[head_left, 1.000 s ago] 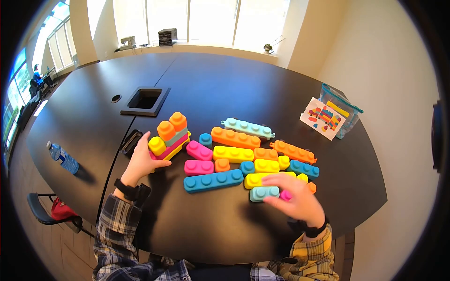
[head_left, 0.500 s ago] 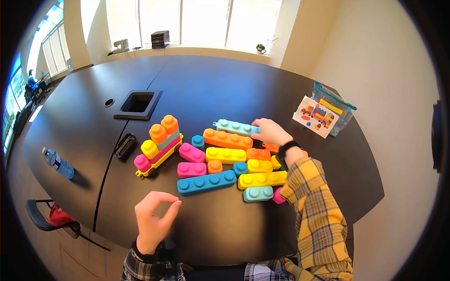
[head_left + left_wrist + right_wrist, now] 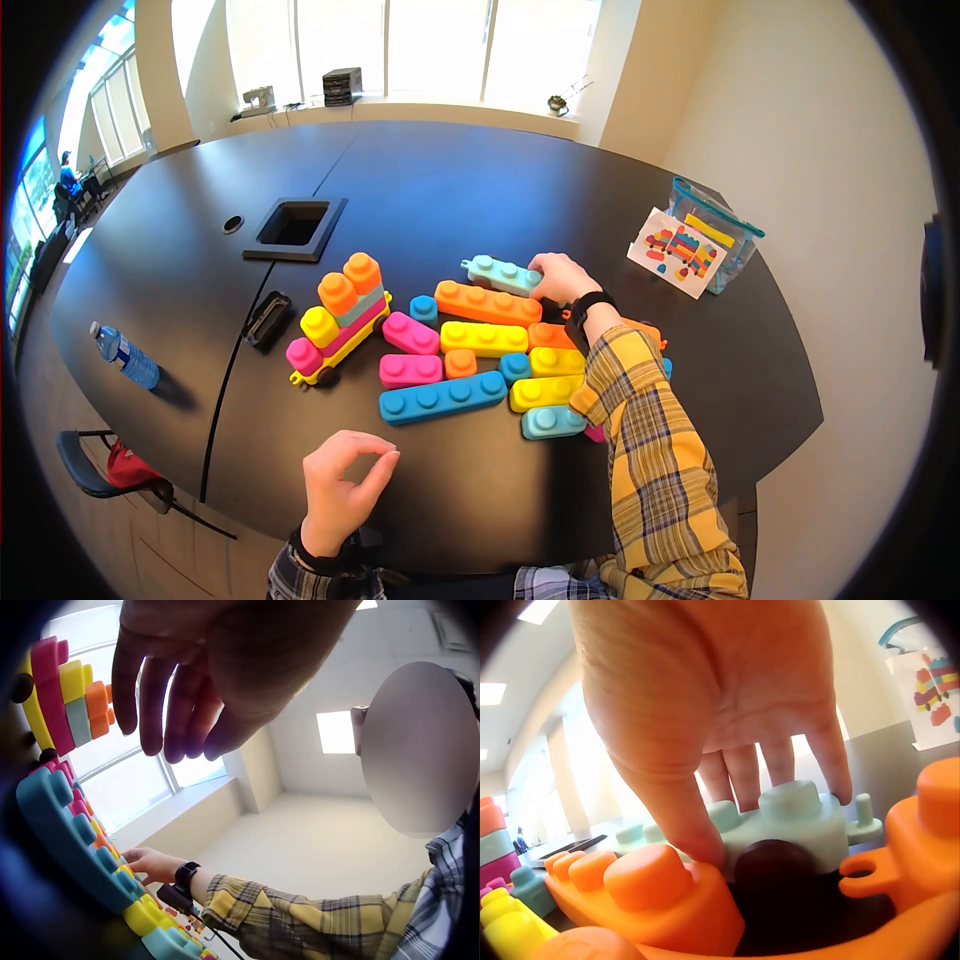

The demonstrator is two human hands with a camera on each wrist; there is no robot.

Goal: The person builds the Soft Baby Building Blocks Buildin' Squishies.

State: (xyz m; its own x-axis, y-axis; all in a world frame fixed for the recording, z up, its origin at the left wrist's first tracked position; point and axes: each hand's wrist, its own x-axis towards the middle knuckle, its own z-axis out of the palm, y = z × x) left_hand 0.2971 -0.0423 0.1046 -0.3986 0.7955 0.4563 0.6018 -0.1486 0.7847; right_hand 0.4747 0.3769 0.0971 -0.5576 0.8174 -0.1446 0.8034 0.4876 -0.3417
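My right hand (image 3: 563,278) holds the far-right end of a light blue wheeled toy train car (image 3: 493,272). In the right wrist view, the thumb is on the near side of the car (image 3: 814,825) beside a dark wheel, the fingers over the far side. My left hand (image 3: 338,485) hangs above the table's near part, fingers loosely curled, holding nothing. Left of the blocks stands a yellow wheeled train car (image 3: 372,332) stacked with pink, yellow, grey-blue and orange blocks. Next to the held car lies a long orange block (image 3: 487,302); an orange wheeled car (image 3: 911,847) is partly hidden by the right arm.
Yellow (image 3: 484,339), pink (image 3: 410,371) and blue blocks (image 3: 442,398) lie mid-table. A picture card (image 3: 675,252) leans on a clear zip bag (image 3: 735,245) at the right. Left are a dark case (image 3: 267,320), a water bottle (image 3: 124,355) and a square table opening (image 3: 294,228).
My left hand has let go of the stacked train car and drawn back toward the near edge. My right hand has reached from the near blocks to the light blue car, which has shifted slightly.
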